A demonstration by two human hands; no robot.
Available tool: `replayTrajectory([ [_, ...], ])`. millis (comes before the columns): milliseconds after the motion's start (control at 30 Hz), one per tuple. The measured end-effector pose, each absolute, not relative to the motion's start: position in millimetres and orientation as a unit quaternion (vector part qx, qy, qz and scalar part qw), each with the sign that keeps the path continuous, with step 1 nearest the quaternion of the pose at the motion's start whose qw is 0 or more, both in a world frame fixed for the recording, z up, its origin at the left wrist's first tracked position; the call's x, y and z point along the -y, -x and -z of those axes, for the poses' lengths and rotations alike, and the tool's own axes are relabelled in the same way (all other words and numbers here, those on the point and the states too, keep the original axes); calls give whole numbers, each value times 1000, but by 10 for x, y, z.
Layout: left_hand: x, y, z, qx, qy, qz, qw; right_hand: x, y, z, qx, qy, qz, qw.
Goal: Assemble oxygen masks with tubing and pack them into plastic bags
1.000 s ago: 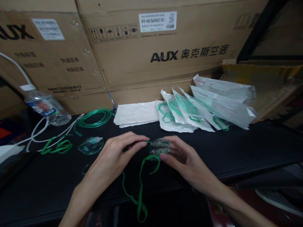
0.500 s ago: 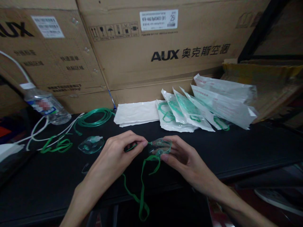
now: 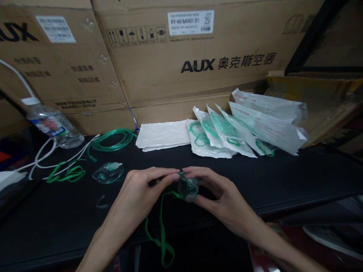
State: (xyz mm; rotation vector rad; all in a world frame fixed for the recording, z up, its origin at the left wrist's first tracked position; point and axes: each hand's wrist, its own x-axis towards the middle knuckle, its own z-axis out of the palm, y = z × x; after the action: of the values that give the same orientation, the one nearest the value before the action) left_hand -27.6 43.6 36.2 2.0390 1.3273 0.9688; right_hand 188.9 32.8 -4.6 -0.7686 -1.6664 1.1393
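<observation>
My right hand (image 3: 217, 192) grips a clear green-tinted oxygen mask (image 3: 187, 187) over the black table (image 3: 283, 177), fingers wrapped round its edge. My left hand (image 3: 141, 192) pinches the mask's green elastic strap (image 3: 161, 230) right beside the mask; the strap hangs in a loop below the table's front edge. A second clear mask (image 3: 108, 172) lies on the table to the left of my left hand.
Sealed mask packets (image 3: 241, 128) and a flat white bag (image 3: 163, 136) lie at the back. Coiled green tubing (image 3: 112, 140), another green strap (image 3: 68, 173), white cable (image 3: 42, 158) and a water bottle (image 3: 51, 124) sit left. Cardboard boxes (image 3: 198, 56) stand behind.
My hands have drawn closer together. The right hand turned the mask up on edge, and the hanging strap swung slightly left.
</observation>
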Motion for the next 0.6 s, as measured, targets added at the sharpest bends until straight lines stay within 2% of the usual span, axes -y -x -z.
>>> replayTrajectory([
  [133, -356, 253, -249, -486, -665, -383, 418, -306, -1879, 40, 722, 321, -417, 450],
  [267, -313, 218, -217, -458, -615, -405, 498, -240, -1914, -15, 765, 317, -392, 402],
  [333, -296, 208, -204, -457, -597, -416, 511, -217, -1932, -46, 757, 306, -423, 393],
  [433, -250, 204, -171, -471, -613, -407, 486, -222, -1921, -66, 693, 306, -487, 435],
  [600, -160, 198, -119, -486, -676, -365, 416, -255, -1838, -32, 690, 366, -425, 456],
])
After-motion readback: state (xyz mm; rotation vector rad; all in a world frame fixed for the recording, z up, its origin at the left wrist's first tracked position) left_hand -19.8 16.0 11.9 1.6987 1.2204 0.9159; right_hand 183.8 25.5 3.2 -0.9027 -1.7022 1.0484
